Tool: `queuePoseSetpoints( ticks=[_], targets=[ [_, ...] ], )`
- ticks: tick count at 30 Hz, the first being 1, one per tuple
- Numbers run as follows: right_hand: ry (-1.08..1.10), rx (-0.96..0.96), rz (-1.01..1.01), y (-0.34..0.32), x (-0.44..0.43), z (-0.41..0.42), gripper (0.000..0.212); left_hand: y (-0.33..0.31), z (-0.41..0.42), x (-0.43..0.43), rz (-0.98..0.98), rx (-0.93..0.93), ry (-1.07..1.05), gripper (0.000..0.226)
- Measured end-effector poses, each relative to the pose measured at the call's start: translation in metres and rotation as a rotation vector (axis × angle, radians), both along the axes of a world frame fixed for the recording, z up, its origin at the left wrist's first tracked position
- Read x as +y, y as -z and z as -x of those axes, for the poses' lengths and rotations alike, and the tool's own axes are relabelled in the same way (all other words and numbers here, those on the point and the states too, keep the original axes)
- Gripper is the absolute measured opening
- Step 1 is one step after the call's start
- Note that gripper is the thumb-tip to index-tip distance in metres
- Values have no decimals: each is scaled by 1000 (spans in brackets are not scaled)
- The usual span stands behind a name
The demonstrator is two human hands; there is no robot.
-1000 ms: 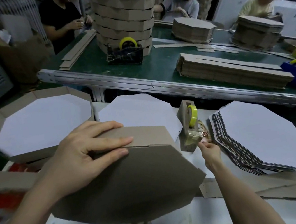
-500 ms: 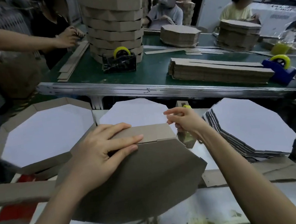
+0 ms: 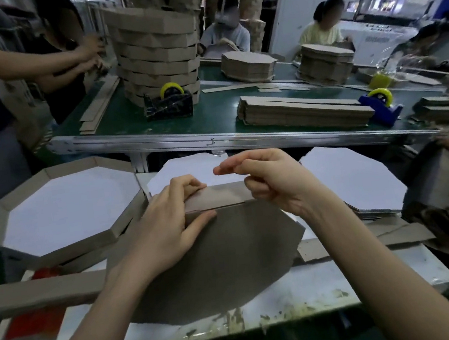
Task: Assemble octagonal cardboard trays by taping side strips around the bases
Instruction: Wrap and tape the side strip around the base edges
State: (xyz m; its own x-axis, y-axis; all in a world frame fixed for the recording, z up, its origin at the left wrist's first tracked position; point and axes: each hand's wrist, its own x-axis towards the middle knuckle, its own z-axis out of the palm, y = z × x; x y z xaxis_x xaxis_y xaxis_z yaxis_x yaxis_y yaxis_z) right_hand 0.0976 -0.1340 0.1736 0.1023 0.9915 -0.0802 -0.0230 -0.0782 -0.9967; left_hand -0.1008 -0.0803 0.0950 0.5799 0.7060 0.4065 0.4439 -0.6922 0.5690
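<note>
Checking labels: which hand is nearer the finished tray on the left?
Left. The left hand sits just right of the finished tray; the right hand is farther right.

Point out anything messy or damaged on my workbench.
Torn tape scraps cling, peeling and grimy, along the workbench front edge. The side strip under assembly looks straight.

Dim, flat light, with bright glare far behind. Shadows are soft. Motion blur smears the right hand (image 3: 273, 183); straight lines bow near the edges.
</note>
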Motion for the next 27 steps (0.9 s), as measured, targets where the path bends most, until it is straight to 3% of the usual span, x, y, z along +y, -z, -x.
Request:
queuePoseSetpoints(
  ticks=[6,11,14,18,23,27],
  targets=[
    [-42,28,113,22,-28,7,35,0,4,-1,-81,1,28,61],
    [-36,48,159,35,-38,9,36,-2,7,-5,-137,54,49,39],
    [-40,46,171,38,-40,9,40,-6,7,-7,-187,123,70,44],
    [-59,29,191,42,-40,9,44,-9,6,-9,-165,170,60,51],
    [-114,-42,204,51,-36,3,41,-12,3,-14,-148,213,12,43],
    [-156,-92,193,55,-31,-1,36,-19,-11,-20,-56,109,-128,42]
  ],
)
